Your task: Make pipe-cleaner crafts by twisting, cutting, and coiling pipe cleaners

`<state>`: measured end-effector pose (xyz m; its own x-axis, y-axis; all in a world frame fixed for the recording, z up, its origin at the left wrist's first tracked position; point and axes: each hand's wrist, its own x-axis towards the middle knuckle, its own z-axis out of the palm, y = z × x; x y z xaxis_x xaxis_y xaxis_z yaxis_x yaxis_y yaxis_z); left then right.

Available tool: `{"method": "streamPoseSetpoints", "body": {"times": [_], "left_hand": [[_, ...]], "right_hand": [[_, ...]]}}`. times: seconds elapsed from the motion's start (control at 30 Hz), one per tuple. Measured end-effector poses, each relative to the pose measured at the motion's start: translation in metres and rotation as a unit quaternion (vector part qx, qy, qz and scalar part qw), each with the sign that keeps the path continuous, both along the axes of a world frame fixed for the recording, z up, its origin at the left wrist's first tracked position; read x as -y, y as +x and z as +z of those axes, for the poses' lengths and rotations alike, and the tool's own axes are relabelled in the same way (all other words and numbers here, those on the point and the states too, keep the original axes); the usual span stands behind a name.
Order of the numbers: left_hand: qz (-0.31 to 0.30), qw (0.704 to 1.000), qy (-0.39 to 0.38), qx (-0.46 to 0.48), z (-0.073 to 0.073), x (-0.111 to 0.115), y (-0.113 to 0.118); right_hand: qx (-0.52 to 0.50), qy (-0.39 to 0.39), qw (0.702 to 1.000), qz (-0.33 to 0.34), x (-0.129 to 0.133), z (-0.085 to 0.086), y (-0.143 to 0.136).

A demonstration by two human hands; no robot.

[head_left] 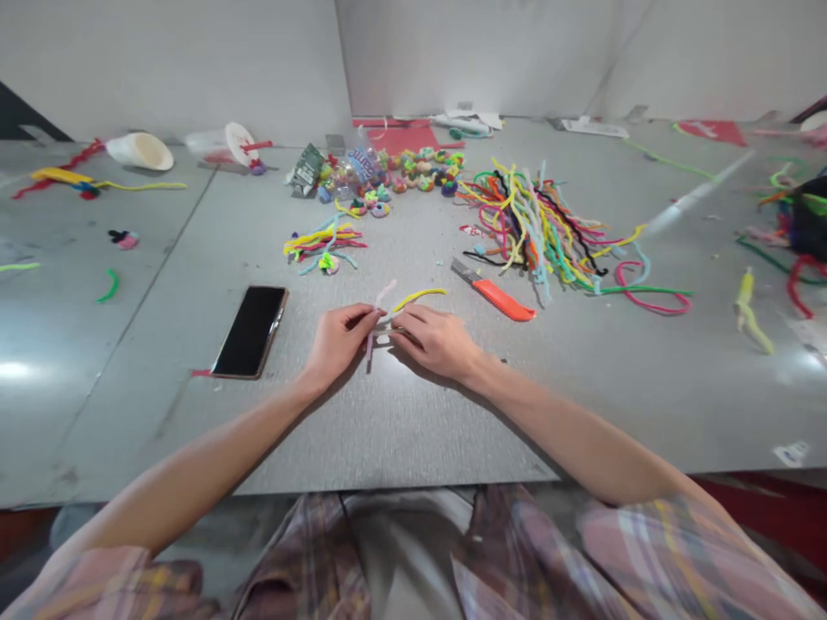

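My left hand (339, 340) is closed, thumb and fingertips pinching a pale lilac pipe cleaner (369, 355) whose ends stick out above and below the fingers. Close beside it, my right hand (438, 343) has its fingers bent together at the pipe cleaners between the hands. A yellow pipe cleaner (423, 295) reaches out past the right fingertips, its near end by the fingers. Some whitish pieces show between the two hands; the fingers partly cover them, so how they join cannot be made out.
An orange-handled utility knife (504, 300) lies beyond my right hand, its blade out. Left of my hands is a phone (251, 331). Further back are a large heap of pipe cleaners (536, 224), a smaller bundle (326, 241), pom-poms (423, 168) and paper cups (140, 151).
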<state>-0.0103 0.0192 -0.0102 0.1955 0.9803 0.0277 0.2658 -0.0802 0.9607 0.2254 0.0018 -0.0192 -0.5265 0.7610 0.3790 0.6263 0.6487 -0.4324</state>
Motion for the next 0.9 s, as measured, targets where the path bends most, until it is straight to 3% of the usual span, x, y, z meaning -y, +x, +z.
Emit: {"method": "streamPoseSetpoints", "body": {"times": [0.2,0.47,0.6,0.9], "left_hand": [[-0.01,0.997,-0.04,0.065,-0.006,0.002,0.001],[0.053,0.994,0.006,0.095,-0.004,-0.007,-0.005],[0.077,0.989,-0.015,0.124,-0.002,-0.015,-0.011],[-0.093,0.988,-0.05,0.113,0.005,0.005,-0.001]], "right_hand": [[0.005,0.004,1.0,0.009,0.008,-0.002,-0.007],[-0.047,0.014,0.993,-0.103,0.002,-0.001,-0.002],[-0.115,0.023,0.987,-0.111,0.001,0.003,0.002],[-0.19,0.048,0.975,-0.103,0.001,0.004,0.003]]}}
